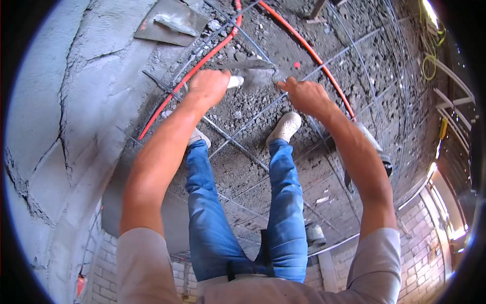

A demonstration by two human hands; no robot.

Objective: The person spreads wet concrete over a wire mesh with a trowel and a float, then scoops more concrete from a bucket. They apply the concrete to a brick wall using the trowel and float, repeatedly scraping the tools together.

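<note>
My left hand (pixel 207 90) is wrapped round a tool's pale handle (pixel 235 82), whose end juts out toward the right. My right hand (pixel 306 96) is closed at the curved metal neck of a trowel (pixel 248 66); its handle is hidden in my fingers. The trowel's grey blade points left, above the end of the pale handle. A blurred grey patch lies just below the blade, and I cannot make out whether it is mortar or part of a tool. Both hands are over gravelly ground (pixel 243 119) crossed by steel bars.
A flat steel float (pixel 172 23) lies on the rough grey concrete (pixel 96 66) at upper left. Two orange tubes (pixel 314 55) run among the steel bars (pixel 253 157). My pale shoes (pixel 285 126) stand between bars. A small bucket-like container (pixel 316 235) sits behind my leg.
</note>
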